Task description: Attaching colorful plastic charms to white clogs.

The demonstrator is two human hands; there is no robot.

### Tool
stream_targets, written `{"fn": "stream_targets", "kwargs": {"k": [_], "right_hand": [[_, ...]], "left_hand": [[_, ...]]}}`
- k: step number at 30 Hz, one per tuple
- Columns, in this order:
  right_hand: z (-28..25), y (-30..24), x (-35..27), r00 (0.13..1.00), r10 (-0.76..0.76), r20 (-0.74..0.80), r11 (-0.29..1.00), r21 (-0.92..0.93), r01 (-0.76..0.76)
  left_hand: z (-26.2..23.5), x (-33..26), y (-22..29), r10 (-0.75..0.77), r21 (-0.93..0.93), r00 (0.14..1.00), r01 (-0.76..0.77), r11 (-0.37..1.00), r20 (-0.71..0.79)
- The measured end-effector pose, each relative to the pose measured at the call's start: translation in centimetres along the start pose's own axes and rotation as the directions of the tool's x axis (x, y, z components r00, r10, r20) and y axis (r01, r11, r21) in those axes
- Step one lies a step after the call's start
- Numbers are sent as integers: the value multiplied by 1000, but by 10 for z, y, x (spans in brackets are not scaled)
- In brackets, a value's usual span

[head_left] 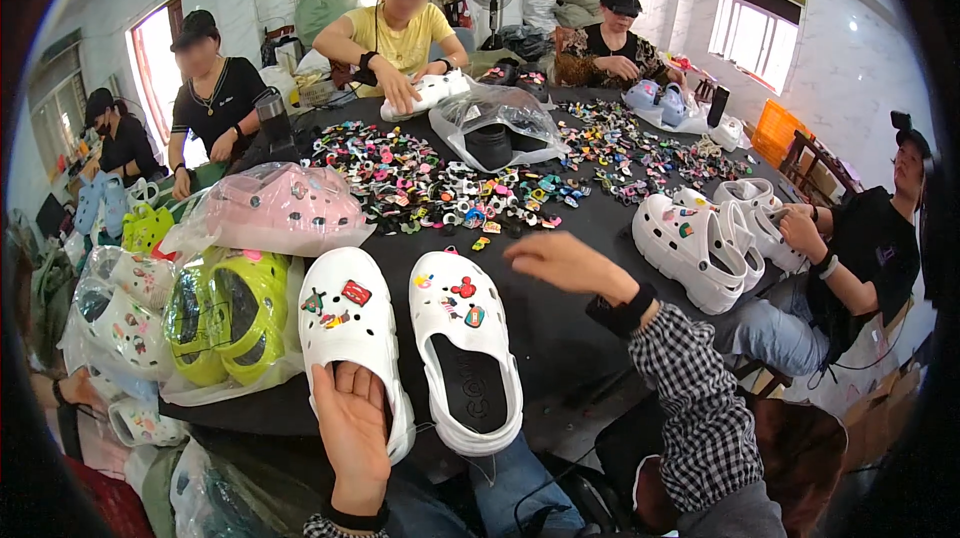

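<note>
A white clog with colourful shoe charms on its toe lies at the table's near edge. The fingers of my left hand reach into its opening, palm up, with the thumb along its outer side. Just right of it rests a second white clog, also decorated with charms and touched by neither hand. Over the dark table, my right hand is stretched out flat toward the left, holding nothing that I can see. Beyond it spreads a pile of loose, multicoloured shoe charms.
Bagged lime-green clogs and a bagged pink pair crowd the left. Another bag with dark shoes sits mid-table. More white clogs stand at right, by a seated co-worker. Several other people work around the table.
</note>
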State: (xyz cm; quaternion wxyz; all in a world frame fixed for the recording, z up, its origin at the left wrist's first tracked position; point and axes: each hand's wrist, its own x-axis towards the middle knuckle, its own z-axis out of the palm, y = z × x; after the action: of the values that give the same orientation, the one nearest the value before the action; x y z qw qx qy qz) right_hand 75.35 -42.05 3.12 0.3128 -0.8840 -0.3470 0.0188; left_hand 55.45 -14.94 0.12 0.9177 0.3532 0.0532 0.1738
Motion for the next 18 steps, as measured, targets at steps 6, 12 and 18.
{"fn": "stream_targets", "kwargs": {"k": [6, 12, 18], "right_hand": [[-4, 61, 54, 933, 47, -357, 951, -270, -151], [27, 90, 84, 929, 59, -365, 809, -527, -259], [32, 77, 85, 906, 54, -420, 860, -441, -256]], "left_hand": [[1, 2, -2, -10, -10, 999, 11, 1000, 52], [-2, 0, -1, -23, -3, 1000, 24, 1000, 20], [7, 1, 2, -34, -54, 999, 33, 998, -13]]}}
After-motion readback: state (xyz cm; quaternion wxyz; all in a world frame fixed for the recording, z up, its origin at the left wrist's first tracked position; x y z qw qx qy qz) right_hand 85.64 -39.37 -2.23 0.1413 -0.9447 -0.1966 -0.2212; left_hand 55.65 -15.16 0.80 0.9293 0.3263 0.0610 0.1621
